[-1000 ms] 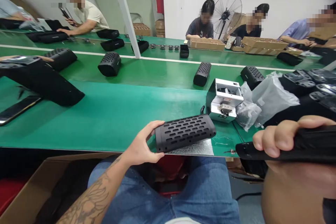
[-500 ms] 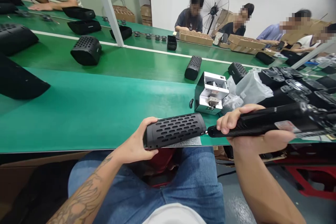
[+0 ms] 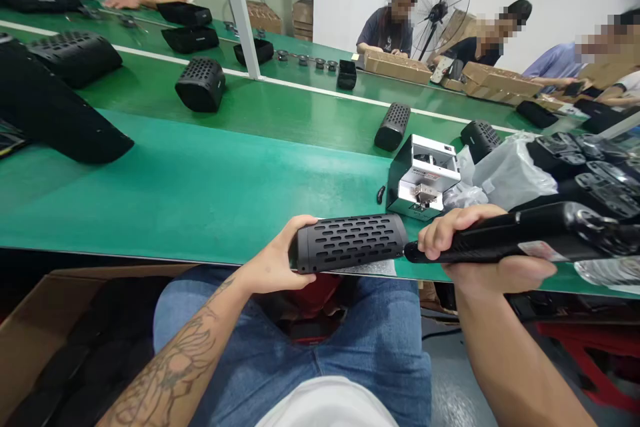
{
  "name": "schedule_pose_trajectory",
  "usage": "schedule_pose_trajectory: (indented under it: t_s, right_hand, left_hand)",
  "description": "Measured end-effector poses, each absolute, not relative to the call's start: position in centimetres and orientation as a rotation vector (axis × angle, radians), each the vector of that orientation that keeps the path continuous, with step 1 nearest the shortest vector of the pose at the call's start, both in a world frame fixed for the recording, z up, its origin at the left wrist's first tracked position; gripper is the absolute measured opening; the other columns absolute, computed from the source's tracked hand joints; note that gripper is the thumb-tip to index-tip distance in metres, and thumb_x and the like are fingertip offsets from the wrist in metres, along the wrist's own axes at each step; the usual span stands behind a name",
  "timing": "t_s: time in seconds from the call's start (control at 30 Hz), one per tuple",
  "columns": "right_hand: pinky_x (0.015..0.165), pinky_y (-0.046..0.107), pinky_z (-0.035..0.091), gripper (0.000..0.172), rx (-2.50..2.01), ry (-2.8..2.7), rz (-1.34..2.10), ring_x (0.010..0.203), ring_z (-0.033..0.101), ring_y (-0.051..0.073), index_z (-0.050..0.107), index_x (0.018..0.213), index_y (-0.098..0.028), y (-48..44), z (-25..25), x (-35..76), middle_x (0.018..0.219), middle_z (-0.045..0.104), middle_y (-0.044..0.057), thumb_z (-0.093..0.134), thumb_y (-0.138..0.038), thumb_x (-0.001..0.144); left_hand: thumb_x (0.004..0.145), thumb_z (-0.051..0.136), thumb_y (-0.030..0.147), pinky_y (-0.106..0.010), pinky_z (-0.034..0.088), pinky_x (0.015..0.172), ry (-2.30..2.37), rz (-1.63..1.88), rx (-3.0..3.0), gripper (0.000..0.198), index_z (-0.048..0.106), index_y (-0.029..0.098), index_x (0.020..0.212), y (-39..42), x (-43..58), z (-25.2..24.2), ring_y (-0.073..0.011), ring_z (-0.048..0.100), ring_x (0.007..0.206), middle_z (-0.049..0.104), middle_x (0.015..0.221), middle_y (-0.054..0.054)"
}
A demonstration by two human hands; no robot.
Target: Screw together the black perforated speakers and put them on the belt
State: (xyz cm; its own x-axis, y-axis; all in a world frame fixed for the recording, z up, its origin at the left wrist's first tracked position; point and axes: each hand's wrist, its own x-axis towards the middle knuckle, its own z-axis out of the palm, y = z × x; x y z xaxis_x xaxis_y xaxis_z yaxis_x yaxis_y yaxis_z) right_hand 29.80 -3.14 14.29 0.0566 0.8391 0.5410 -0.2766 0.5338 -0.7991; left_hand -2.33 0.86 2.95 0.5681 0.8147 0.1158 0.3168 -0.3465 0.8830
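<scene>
My left hand (image 3: pixel 273 260) grips the black speaker (image 3: pixel 351 243) while my right hand (image 3: pixel 480 247) wraps an electric screwdriver (image 3: pixel 515 240) at its end, so driving the screw looks like the step, calling for a steady line.

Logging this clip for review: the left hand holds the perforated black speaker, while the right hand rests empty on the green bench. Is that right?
Not quite. The head view shows that the right hand is not empty or resting on the bench: it grips a black electric screwdriver, its tip by the speaker's end. The left hand does hold the perforated black speaker.
</scene>
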Motion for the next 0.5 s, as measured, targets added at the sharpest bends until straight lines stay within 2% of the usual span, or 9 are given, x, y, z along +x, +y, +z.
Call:
schedule_pose_trajectory:
  t_s: [0.13, 0.5]
  right_hand:
    - [0.047, 0.036, 0.049, 0.045, -0.537, -1.263, 1.036, 0.045, 0.062, 0.022, 0.077, 0.090, -0.019, -2.83, 14.39, 29.80, 0.062, 0.066, 0.004, 0.076, -0.062, 0.077]
    - [0.046, 0.037, 0.049, 0.054, -0.558, -1.265, 1.096, 0.045, 0.062, 0.023, 0.077, 0.089, -0.018, -2.39, 14.05, 29.85, 0.060, 0.065, 0.003, 0.084, -0.067, 0.068]
  left_hand:
    - [0.070, 0.082, 0.021, -0.039, 0.051, 0.112, 0.927, 0.710, 1.937, 0.096, 0.035, 0.031, 0.154, 0.95, -2.41, 2.87, -0.0292, 0.056, 0.133, 0.048, 0.152, -0.007]
    - [0.069, 0.083, 0.020, -0.044, 0.046, 0.118, 0.907, 0.749, 1.958, 0.099, 0.033, 0.031, 0.154, 0.90, -2.37, 2.56, -0.0308, 0.053, 0.137, 0.045, 0.153, -0.009]
